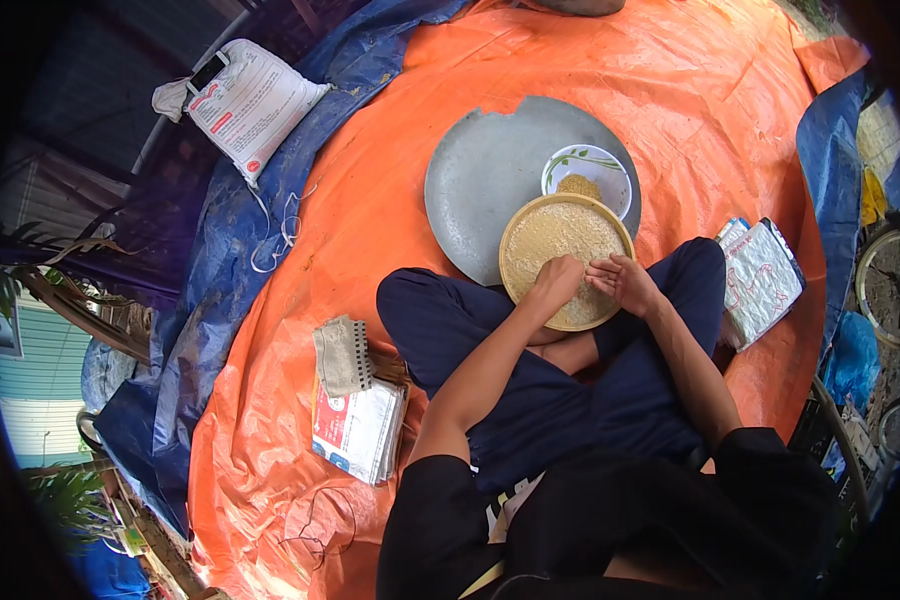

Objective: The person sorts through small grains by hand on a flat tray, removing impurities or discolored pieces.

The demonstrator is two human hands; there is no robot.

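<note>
Under left hand [556, 279], grain [567, 232]: sorting, I judge.
Left curled, pinch unclear; right hand [620, 282] half-spread; next, probably fine picking.

A wide head-worn view looks forward and down over the lap [582, 425] at nearby hands [559, 279].

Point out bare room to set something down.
Free: left part of the gray round tray, left of the leaf-patterned bowl and shallow basket; orange tarp between tray and left-side blue tarp. Crowded: the basket, holding pale grains, left hand and right hand over it.
</note>
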